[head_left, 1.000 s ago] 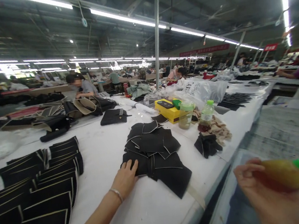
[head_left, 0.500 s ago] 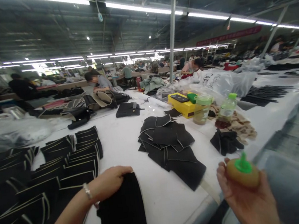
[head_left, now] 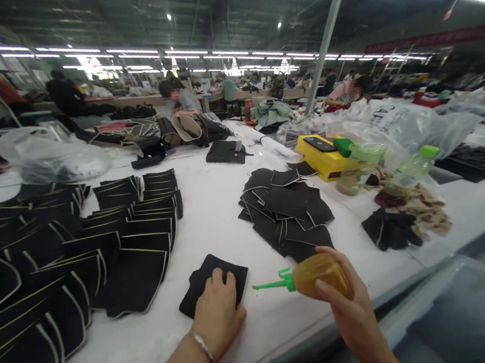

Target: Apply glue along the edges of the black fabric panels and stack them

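Observation:
A flat black piece of material [head_left: 197, 280] lies on the white table, and my left hand [head_left: 220, 303] rests on top of it. The fingers of that hand are slightly bent and apart, pressing the piece down. In my right hand [head_left: 352, 304] is a squeeze bottle [head_left: 317, 276] of amber liquid with a green nozzle. The bottle is tilted sideways, its tip pointing left just off the piece's right edge, not touching it. A loose pile of black pieces [head_left: 285, 200] lies beyond the bottle.
Rows of overlapping black pieces with pale edges [head_left: 138, 272] cover the left. At the right are a yellow box [head_left: 318, 159] with a phone on it, a lidded cup [head_left: 355, 175], a green-capped bottle [head_left: 415, 170] and rags [head_left: 428, 213]. Several people work farther back.
My left hand has laid the black piece on the table, slightly to the right. My right hand has swung the squeeze bottle leftward and tipped its nozzle toward the piece. The view has turned left.

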Available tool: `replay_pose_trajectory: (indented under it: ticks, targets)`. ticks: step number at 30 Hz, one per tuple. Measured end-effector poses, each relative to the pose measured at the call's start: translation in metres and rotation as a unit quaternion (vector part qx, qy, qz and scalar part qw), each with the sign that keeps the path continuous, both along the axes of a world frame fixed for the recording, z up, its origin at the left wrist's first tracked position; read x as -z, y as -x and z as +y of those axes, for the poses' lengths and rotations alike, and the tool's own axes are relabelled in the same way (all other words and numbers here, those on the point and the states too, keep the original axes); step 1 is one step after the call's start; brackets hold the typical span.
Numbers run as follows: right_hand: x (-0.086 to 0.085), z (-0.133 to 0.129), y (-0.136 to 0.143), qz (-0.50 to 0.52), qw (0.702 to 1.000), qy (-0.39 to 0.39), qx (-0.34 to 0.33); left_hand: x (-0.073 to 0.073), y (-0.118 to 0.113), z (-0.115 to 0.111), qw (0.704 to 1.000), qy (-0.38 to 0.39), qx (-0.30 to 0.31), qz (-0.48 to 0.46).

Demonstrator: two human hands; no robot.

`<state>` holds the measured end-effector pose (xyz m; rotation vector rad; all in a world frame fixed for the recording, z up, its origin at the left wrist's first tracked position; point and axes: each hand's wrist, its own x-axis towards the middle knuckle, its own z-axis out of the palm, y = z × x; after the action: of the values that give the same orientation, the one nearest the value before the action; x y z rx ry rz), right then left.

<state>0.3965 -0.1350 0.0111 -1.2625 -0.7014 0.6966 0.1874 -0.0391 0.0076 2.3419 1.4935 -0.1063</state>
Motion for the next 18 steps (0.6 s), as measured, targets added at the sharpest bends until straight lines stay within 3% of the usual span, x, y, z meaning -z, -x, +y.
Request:
replay_pose_trajectory:
  ticks: [11, 18]
  targets:
    - [0.001, 0.009, 0.003, -0.062, 0.997, 0.023, -0.044, -0.007, -0.016, -0.002, 0.996, -0.029, 0.047, 0.066]
    - [-0.008, 0.017, 0.010, -0.151, 0.988, 0.030, -0.018, -0.006, 0.004, 0.023, 0.995, 0.006, 0.097, 0.000]
